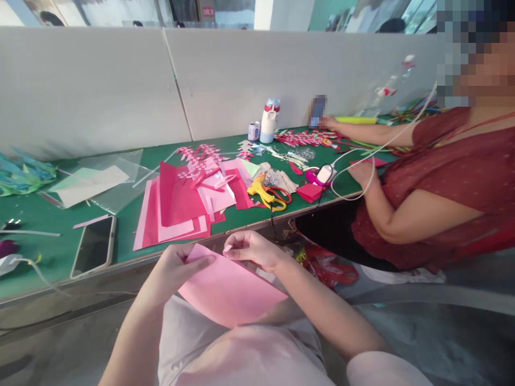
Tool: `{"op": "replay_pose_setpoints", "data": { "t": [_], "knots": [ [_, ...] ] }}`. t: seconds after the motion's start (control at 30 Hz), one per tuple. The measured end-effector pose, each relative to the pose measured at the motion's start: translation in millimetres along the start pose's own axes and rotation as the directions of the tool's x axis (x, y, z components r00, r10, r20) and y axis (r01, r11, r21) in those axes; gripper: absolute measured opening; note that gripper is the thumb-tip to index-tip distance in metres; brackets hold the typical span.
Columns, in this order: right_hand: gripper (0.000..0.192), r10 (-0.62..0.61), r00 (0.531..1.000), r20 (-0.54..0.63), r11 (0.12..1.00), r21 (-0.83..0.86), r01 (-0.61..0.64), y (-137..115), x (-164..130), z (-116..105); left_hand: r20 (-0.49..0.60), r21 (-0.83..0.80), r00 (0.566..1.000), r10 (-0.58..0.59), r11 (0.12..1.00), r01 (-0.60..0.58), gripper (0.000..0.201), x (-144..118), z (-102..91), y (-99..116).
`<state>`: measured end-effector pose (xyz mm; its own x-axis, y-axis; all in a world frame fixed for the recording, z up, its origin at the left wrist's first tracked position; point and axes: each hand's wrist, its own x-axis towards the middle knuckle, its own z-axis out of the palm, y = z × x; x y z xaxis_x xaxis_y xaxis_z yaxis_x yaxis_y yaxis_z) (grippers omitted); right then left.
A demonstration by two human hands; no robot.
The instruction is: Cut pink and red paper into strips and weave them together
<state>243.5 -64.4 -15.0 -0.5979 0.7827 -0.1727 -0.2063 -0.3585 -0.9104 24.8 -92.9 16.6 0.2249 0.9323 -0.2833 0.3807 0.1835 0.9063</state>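
The pink paper sheet [225, 287] is held in the air over the person's lap, just off the near edge of the worktop [52, 257], not resting on it. The left hand [177, 265] grips the sheet's upper left corner, thumb laid flat across the top face and fingers under it. The right hand [251, 249] has its grip pressed together on the sheet's top edge, fingertips pinching a small bit of paper there; whether that bit is a started fold or only the corner curling is hard to tell from this angle.

The rest of the sheet looks flat and uncreased, so I judge the work on this piece to be at its very start: at most one small fold begun, everything else left to do.

On the worktop, a stack of pink and red sheets [173, 212] lies near the near edge, with woven checkered pieces [197, 155] farther back, which look finished. A phone [94, 245] lies left of the stack, a yellow glue gun [263, 194] right of it. A co-worker's hand [362, 172] rests at the right end.
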Motion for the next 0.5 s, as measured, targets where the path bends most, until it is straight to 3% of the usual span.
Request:
{"op": "replay_pose_setpoints", "data": {
  "t": [0.1, 0.33, 0.5],
  "knots": [
    [0.029, -0.003, 1.000, 0.010, 1.000, 0.015, 0.003, -2.2, -1.0, 0.3, 0.012, -0.017, 1.000, 0.000, 1.000, 0.000, 0.033, 0.4, -1.2, -0.5],
    [0.036, 0.141, 0.990, 0.024, 0.990, -0.026, -0.140, -5.8, -0.8, -3.1, -0.014, -0.029, 1.000, 0.010, 1.000, -0.010, 0.033, 1.0, -5.1, 3.6],
    [0.034, 0.136, 0.991, 0.014, 0.991, -0.006, -0.136, -1.9, -0.6, -3.8, -0.043, -0.043, 0.999, 0.026, 0.999, -0.028, 0.033, 0.0, -2.0, 9.6]
  ]
}}
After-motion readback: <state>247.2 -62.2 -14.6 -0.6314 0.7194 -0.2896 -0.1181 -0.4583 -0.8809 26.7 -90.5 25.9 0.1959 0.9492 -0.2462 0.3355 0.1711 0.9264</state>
